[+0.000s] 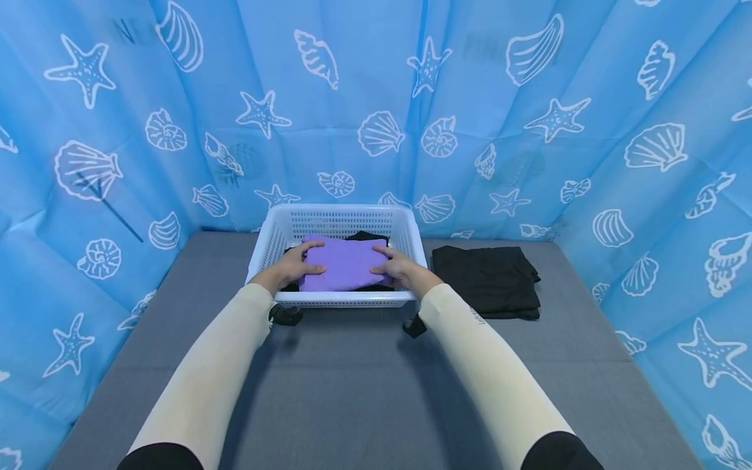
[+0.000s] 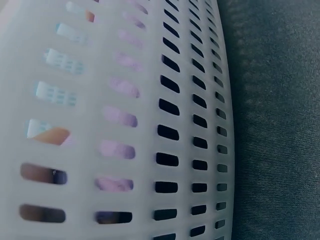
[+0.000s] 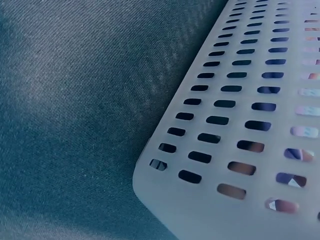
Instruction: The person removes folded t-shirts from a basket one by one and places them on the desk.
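Note:
A folded purple cloth (image 1: 344,264) lies within a white slotted plastic basket (image 1: 343,296), over black fabric (image 1: 369,235) that shows around its edges. My left hand (image 1: 289,266) holds its left end, thumb and forefinger across the top. At the opposite end, my right hand (image 1: 404,268) grips it the same way. The remaining fingers are largely hidden at the cloth's sides. In the left wrist view the basket wall (image 2: 145,145) fills most of the picture, with purple showing through its slots. The right wrist view catches the basket's front corner (image 3: 165,195).
Right of the basket, a stack of folded black cloth (image 1: 487,281) lies on the grey-covered table (image 1: 352,391). A blue curtain (image 1: 376,111) with white shell and starfish prints encloses the back and both sides. The basket stands near the table's back edge.

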Available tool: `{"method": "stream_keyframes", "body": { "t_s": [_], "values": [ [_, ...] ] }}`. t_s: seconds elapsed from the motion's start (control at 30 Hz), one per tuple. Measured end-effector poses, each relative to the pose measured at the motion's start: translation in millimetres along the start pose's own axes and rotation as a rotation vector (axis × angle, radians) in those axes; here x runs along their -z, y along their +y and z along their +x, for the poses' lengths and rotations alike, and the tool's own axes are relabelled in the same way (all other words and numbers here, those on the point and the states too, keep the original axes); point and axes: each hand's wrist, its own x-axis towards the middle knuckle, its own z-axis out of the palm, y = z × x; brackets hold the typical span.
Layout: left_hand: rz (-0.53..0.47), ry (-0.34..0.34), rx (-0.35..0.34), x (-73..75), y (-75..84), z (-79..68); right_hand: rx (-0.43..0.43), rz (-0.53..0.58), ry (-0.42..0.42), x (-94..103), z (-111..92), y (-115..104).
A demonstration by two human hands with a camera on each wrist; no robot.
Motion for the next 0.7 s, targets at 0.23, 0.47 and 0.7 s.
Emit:
{"method": "stream_keyframes", "body": {
  "t_s": [0.23,0.47,0.7],
  "values": [
    [-0.143,-0.023,-0.005,3.7,-0.8,0.1,0.021,0.086,-0.045,2.7,-0.7,-0.6],
    [-0.262,-0.044,-0.014,9.9,5.0,-7.0,0.119,0.198,-0.105,7.5,-8.4,-3.6],
    [-0.320,-0.068,-0.042,12.4,18.2,-15.9,0.190,0.215,-0.132,21.8,-27.3,-11.9]
  ]
}}
